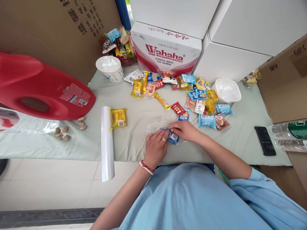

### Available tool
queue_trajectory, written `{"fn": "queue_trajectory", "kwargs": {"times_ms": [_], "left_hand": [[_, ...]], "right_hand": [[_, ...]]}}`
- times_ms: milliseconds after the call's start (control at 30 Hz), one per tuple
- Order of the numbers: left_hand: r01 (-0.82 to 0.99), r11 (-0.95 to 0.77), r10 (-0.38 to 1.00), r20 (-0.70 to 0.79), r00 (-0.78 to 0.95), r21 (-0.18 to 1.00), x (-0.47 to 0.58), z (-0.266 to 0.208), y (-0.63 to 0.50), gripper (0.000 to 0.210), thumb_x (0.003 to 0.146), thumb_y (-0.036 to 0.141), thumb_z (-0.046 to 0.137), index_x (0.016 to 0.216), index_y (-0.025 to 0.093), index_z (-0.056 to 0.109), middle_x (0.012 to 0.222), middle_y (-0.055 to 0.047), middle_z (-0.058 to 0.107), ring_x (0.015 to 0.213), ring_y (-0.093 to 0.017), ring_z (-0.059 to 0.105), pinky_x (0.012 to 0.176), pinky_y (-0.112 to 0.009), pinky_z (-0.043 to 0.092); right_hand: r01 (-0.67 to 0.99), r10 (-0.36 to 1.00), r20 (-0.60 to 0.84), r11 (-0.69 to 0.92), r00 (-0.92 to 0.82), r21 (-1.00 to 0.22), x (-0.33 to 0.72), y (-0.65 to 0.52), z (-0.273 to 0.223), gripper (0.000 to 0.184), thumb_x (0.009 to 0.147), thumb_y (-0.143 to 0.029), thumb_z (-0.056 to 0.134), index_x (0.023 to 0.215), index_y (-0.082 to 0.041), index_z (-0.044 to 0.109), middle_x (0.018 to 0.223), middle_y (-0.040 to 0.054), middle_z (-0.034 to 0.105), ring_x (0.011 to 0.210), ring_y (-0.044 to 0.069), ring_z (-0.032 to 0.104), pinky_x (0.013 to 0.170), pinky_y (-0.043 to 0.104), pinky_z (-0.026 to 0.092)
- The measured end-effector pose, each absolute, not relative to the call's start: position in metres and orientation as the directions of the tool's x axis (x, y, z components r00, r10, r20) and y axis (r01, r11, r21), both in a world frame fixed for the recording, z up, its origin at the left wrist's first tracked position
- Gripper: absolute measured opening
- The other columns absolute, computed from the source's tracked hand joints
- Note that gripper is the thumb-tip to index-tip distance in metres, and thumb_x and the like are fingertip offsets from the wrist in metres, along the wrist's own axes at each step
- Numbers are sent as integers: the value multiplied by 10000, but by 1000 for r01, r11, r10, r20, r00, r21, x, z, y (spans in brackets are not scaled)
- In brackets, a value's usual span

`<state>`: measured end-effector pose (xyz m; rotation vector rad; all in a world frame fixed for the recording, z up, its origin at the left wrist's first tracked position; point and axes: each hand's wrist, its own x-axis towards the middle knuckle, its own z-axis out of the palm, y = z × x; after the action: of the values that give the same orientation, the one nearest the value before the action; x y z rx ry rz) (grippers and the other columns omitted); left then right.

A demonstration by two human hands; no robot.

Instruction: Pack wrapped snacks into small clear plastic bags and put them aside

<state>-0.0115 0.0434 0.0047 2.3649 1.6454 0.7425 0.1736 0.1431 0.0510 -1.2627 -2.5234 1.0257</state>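
I see both hands meeting near the front edge of the table (129, 150), a little right of its middle. My left hand (155, 148) lies palm down with its fingers curled onto a small blue snack packet (172, 136), pinning its left end. My right hand (184, 130) pinches the same packet from the right, thumb and fingers closed on its upper edge. The packet rests on a sheet of clear plastic wrap (155, 126) that spreads out on the cloth just behind the hands.

A white roll (106, 142) lies to the left, its near end hanging over the front edge. Touching its right side is 1 yellow snack packet (118, 117). A scattered pile of snack packets (182, 92) runs along the back of the table, in front of a red and white Wahaha box (168, 48). A white paper cup (110, 67) stands near the back left corner, and a white bowl (226, 90) sits toward the back right. A black phone (265, 140) lies flat near the right edge. A big red jug (35, 86) rests on its side at the left edge, with a few nuts (64, 129) just in front of it.
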Motion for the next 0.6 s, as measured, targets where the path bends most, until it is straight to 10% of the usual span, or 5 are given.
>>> {"fn": "queue_trajectory", "kwargs": {"times_ms": [300, 600], "left_hand": [[910, -248, 951, 260, 165, 332, -12, 11, 40, 331, 976, 248, 582, 1264, 324, 726, 1390, -117, 668, 1341, -334, 533, 1070, -537, 364], [899, -297, 917, 358, 175, 321, -1, 3, 36, 342, 949, 221, 627, 1238, 371, 731, 1453, -95, 627, 1446, -338, 455, 1213, -621, 235]], "right_hand": [[889, 888, -113, 426, -446, -168, 158, 201, 46, 342, 926, -216, 658, 1259, -164, 715, 1246, 210, 662, 1184, 384, 531, 967, 479, 488], [815, 809, -176, 503, -561, -289, 150, 212, 52, 136, 927, -189, 614, 999, -170, 727, 1145, 150, 703, 1171, 328, 532, 969, 404, 439]]}}
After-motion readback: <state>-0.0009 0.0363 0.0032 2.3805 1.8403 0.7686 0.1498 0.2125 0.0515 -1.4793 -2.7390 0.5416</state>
